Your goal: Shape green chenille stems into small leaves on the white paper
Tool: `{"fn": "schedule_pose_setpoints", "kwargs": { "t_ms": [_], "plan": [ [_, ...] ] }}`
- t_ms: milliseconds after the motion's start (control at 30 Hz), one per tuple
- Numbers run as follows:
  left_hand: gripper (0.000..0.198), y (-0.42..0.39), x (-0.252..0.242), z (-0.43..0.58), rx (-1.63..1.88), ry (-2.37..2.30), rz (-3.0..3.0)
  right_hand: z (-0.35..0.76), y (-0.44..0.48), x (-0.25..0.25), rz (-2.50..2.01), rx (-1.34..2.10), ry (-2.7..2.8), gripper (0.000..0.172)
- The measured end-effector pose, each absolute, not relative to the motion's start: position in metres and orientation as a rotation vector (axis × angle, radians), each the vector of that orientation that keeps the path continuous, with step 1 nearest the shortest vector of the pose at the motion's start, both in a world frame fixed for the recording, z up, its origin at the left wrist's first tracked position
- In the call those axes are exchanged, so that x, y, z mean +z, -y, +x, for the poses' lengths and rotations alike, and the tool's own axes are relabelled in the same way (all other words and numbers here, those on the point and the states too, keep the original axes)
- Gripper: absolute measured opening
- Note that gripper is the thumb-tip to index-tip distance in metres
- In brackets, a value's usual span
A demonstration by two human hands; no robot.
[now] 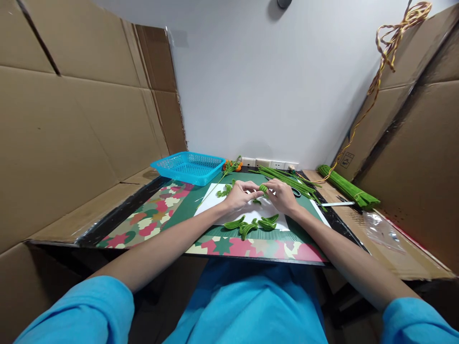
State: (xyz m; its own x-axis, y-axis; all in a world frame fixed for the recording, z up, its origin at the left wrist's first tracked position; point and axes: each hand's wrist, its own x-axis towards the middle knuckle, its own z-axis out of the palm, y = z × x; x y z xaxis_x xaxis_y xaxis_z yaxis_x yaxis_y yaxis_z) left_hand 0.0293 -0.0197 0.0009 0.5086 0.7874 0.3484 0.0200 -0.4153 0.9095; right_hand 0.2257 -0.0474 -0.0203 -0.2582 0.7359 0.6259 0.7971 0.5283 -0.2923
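Observation:
Above a white sheet of paper point(206, 206), both hands meet around a small green piece of bent pipe cleaner point(263, 188). My left hand point(241, 195) pinches it from the left with thumb and finger. From the other side, my right hand point(281, 195) grips it with closed fingers. Several curled green pipe cleaner pieces point(248, 229) lie near the paper's front edge. More bent green pieces point(224, 191) rest on the paper behind my left hand. Dark-handled scissors point(296, 192) are partly visible beyond my right hand.
A blue plastic basket point(206, 177) stands at the back left, beside an orange flower point(233, 165) on a green stem. Loose green pipe cleaners point(287, 179) lie at the back right. A thick green bundle point(349, 188) rests against the cardboard wall point(412, 157). Power sockets point(263, 163) line the wall.

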Motion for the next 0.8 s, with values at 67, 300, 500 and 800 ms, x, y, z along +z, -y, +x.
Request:
{"fn": "schedule_pose_setpoints", "kwargs": {
  "t_ms": [67, 300, 500, 800],
  "plan": [
    [0.05, 0.0189, 0.0003, 0.0296, 0.996, -0.695, 1.806, 0.2262, 0.0461, -0.0213, -1.246, -0.088, 2.021, 0.026],
    [0.056, 0.0161, 0.0037, 0.0281, 0.983, -0.703, 1.878, 0.2239, 0.0419, -0.0242, -1.207, 0.132, 1.89, 0.026],
    [0.06, 0.0197, 0.0037, 0.0282, 0.902, -0.708, 1.79, 0.2219, 0.0442, -0.0226, -1.205, 0.185, 1.905, 0.026],
    [0.059, 0.0105, 0.0062, 0.0234, 0.897, -0.75, 1.874, 0.22, 0.0421, -0.0198, -1.153, 0.44, 1.782, 0.038]
  ]
}}
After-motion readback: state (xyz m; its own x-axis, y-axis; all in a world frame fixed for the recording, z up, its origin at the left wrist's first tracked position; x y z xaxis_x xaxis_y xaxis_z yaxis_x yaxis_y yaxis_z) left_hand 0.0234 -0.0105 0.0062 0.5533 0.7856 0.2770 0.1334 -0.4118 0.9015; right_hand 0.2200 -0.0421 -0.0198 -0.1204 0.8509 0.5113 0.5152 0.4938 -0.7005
